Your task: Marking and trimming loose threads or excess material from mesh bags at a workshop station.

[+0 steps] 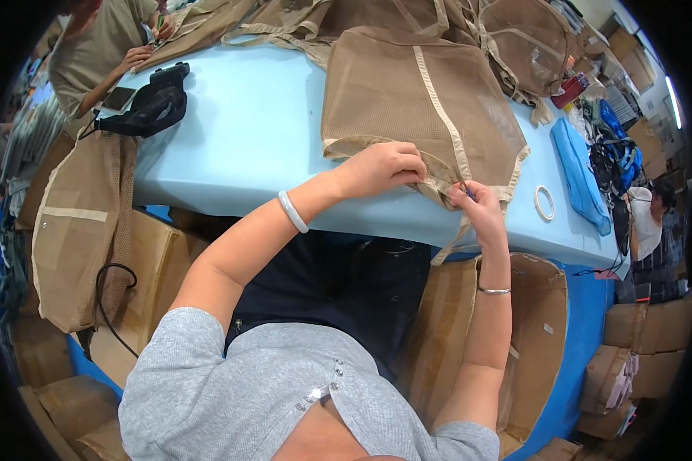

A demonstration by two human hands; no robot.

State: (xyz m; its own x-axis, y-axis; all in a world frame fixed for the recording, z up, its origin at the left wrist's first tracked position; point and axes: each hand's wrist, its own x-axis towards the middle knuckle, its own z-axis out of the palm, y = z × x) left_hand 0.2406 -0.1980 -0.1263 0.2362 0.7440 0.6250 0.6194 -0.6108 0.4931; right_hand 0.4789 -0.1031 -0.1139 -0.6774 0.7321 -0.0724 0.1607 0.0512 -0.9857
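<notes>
A brown mesh bag [392,84] with beige binding tape lies on the light blue table in front of me. My left hand [388,167] is closed on the bag's near hem, pinching the taped edge. Just to its right, my right hand [480,209] is closed on what looks like small thread snips [467,190], mostly hidden by the fingers, with a bit of blue showing. Their tip is at the taped hem. A loose beige strap [455,240] hangs over the table's front edge below my right hand.
More mesh bags [523,46] are heaped at the back. A tape roll [544,203] and blue pouch [580,177] lie to the right. At the far left, a person's hands [138,58] work near a black waist bag [154,104]. Cardboard boxes [542,307] stand below the table edge.
</notes>
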